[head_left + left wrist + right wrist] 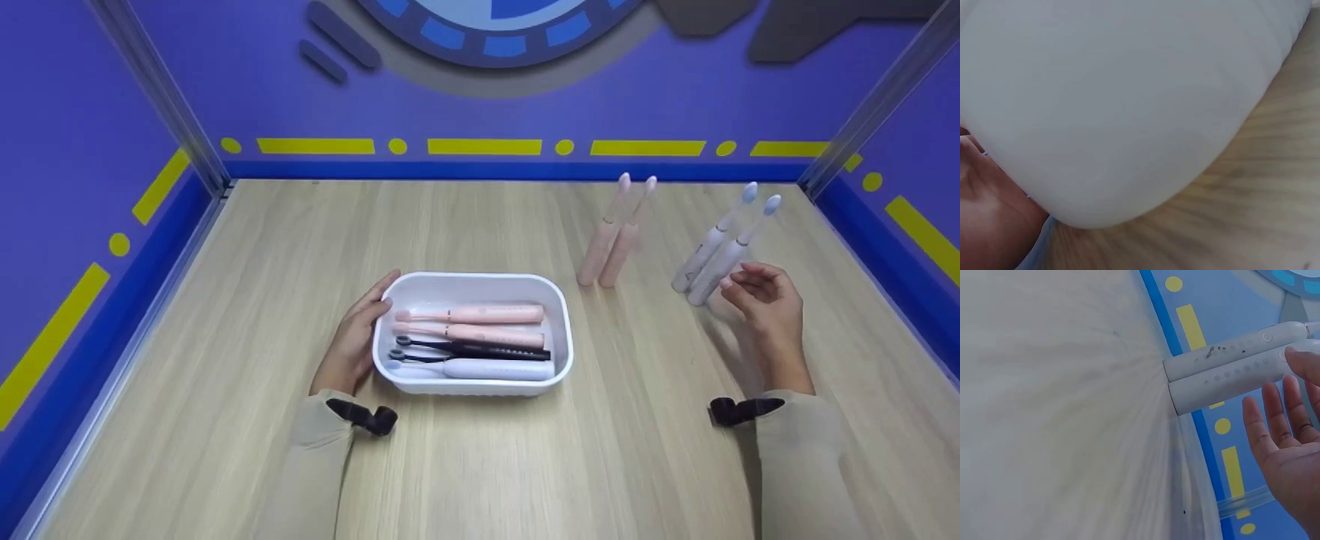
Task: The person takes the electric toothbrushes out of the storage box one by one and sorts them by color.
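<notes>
While the left hand (356, 337) grips the near-left end of a white rectangular bin (472, 387), its thumb over the rim, the right hand (769, 315) holds nothing, its fingers loosely bent and parted. Its thumb comes right up to the nearer of two white electric toothbrushes (718, 274) standing side by side, bristles up; whether it touches the handle cannot be told. Left of these, apart from them, two pink electric toothbrushes (598, 255) also stand upright, close together.

Inside the bin, heads to the left, lie two more pink brushes (499, 313) at the far side, then two black brushes (480, 349), one mostly hidden, and a white brush (495, 369) along the near wall. Everything rests on a wood-grain counter (465, 465). Beige sleeves (307, 465) cover both forearms, and purple-blue panels (225, 90) with yellow dashes and dots enclose the back and sides.
</notes>
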{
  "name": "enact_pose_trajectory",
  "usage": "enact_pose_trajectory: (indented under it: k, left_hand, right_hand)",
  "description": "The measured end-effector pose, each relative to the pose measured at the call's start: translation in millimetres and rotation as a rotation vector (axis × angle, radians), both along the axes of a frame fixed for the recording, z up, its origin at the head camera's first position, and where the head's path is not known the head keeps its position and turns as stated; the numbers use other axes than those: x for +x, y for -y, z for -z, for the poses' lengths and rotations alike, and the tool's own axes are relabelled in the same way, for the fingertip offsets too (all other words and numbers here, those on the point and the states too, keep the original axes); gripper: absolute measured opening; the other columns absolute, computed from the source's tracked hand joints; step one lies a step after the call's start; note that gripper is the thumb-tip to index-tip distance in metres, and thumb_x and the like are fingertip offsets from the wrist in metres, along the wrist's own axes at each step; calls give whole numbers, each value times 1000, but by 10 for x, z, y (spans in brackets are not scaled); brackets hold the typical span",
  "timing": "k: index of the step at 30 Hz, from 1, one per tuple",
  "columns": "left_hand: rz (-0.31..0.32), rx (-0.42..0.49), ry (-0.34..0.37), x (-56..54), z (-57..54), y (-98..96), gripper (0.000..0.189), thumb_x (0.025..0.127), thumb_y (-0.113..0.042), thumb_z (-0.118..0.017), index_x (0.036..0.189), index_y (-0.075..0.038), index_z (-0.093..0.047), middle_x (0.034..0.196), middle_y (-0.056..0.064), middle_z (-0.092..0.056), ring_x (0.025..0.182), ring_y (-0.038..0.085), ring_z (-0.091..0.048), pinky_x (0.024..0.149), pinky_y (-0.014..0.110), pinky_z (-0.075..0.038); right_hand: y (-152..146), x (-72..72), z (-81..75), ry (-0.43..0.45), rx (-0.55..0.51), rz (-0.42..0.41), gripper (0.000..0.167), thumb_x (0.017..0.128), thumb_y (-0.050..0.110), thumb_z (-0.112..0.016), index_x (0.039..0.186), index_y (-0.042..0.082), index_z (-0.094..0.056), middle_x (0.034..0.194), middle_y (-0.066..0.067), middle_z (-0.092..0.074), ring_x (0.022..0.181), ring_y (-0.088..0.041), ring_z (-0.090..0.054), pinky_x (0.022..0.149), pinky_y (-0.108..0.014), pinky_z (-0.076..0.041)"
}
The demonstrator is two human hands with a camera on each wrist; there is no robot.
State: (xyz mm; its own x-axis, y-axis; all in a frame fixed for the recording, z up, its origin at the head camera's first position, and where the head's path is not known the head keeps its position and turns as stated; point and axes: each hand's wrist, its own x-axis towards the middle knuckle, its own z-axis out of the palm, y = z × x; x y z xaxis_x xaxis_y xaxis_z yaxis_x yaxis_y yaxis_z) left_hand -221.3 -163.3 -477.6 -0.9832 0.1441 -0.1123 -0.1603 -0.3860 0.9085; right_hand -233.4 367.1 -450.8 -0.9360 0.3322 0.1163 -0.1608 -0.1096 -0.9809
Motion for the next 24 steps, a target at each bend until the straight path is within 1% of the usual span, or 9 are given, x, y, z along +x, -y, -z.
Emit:
enact_pose_trajectory:
  k: [5, 10, 13, 16, 20, 24]
  left_hand:
    - [-3, -5, 1, -5, 10, 4, 50, 101, -8, -33, 151, -9, -30, 160, 4, -22, 146, 19, -22, 121, 34, -18]
    - [1, -12, -4, -8, 17, 10, 50, 101, -8, -33, 150, -9, -31, 160, 5, -23, 145, 20, -24, 121, 36, -18]
    - [3, -12, -9, -10, 20, 12, 50, 101, -7, -33, 151, -9, -31, 160, 5, -24, 145, 20, -24, 121, 36, -18]
    - [6, -10, -11, -11, 20, 12, 50, 101, -7, -33, 151, -8, -30, 160, 5, -23, 146, 20, -22, 121, 35, -18]
    - [-2, -22, -5, -12, 13, 8, 50, 101, -7, -33, 151, -9, -30, 160, 3, -22, 147, 18, -20, 121, 34, -17]
    - [-8, -28, 0, -13, 10, 5, 50, 101, -8, -32, 151, -9, -31, 161, 2, -21, 147, 17, -19, 121, 32, -16]
  right_hand:
    - [51, 10, -10, -53, -8, -53, 35, 80, -8, -70, 109, 3, -55, 94, -2, -62, 85, -10, -60, 73, -17, -57]
    - [124, 21, -19, -111, 67, -110, 35, 82, -10, -67, 113, 1, -57, 94, -2, -64, 85, -10, -62, 75, -18, -57]
    - [166, 36, -47, -130, 77, -166, 34, 84, -10, -64, 115, 2, -58, 96, -2, -65, 87, -10, -63, 77, -18, -56]
    - [209, 62, -94, -127, 80, -226, 33, 86, -9, -63, 117, 1, -57, 98, -1, -65, 91, -10, -64, 81, -18, -55]
    - [278, 106, -178, -94, 160, -278, 36, 87, -4, -64, 122, -2, -55, 102, 1, -65, 97, -8, -62, 85, -15, -53]
    - [361, 130, -279, -81, 224, -317, 39, 87, -2, -65, 124, -7, -53, 102, 1, -65, 97, -7, -62, 84, -15, -52]
